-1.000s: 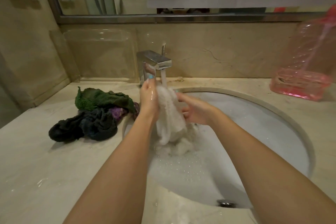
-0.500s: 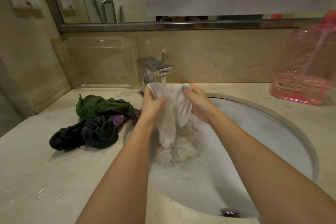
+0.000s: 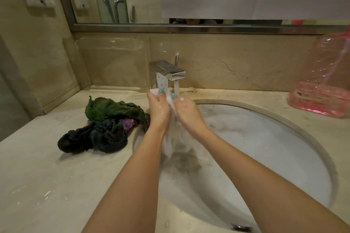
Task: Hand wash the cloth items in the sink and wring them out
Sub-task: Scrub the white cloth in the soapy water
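Item: one white cloth [image 3: 170, 138], which we hold under the running tap [image 3: 168, 73] above the sink [image 3: 274, 138]. Left hand [image 3: 159, 108] and right hand [image 3: 186, 111]: each grip closed on its upper edge. Heaped cloths [image 3: 106, 125], green, purple and dark: on the table [image 3: 47, 176], just left of the basin.

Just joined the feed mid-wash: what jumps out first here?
The left hand and right hand grip a white cloth under the running tap at the back of the soapy sink. A heap of dark and green cloths lies on the counter to their left; a pink jug stands far right.
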